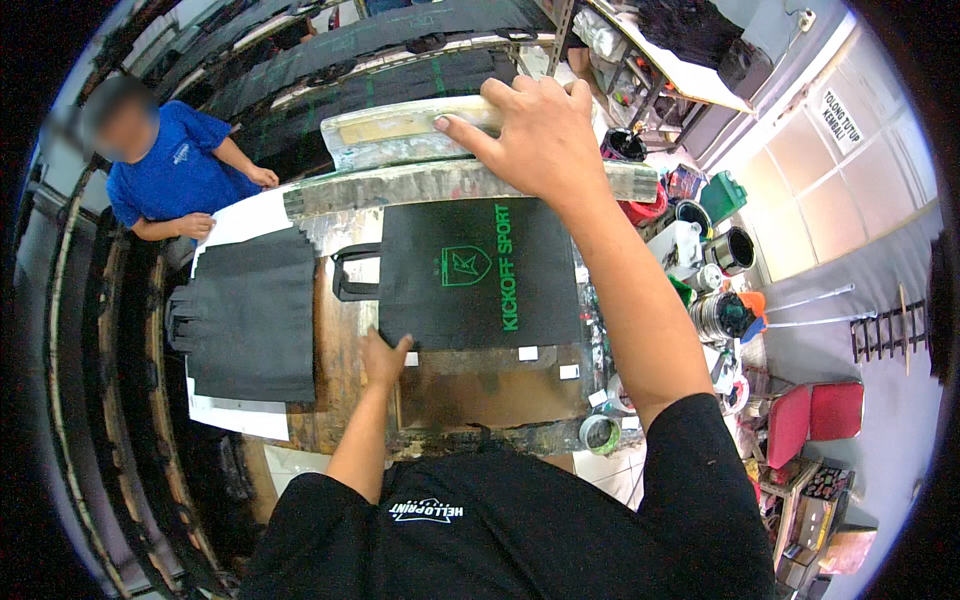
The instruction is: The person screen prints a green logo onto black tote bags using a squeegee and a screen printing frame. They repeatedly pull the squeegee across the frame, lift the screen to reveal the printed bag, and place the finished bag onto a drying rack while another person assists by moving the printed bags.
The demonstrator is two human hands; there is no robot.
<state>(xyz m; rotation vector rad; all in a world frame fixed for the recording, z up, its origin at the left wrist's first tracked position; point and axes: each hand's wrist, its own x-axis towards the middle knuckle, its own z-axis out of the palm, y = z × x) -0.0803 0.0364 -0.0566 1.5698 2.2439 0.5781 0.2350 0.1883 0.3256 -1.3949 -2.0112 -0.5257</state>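
A black tote bag [420, 290] with a green shield print and green lettering lies flat on the printing table, its handles [355, 272] to the left. My left hand [383, 355] is at the bag's near left corner, thumb apart from the fingers. Beyond the bag stands a raised screen printing frame [430, 187], its stained wooden edge running crosswise. Above this edge is a wide, pale squeegee [400, 128]. Around its right end my right hand [540, 135] is closed, thumb on the near face; my palm hides part of it.
A stack of black bags [255, 315] lies on white board at left. A person in a blue shirt [180, 165] stands beyond it. Racks with black bags [400, 35] fill the back. Cans and tubs [725, 250] crowd the right, with a green-stained cup [600, 433] near the table's corner.
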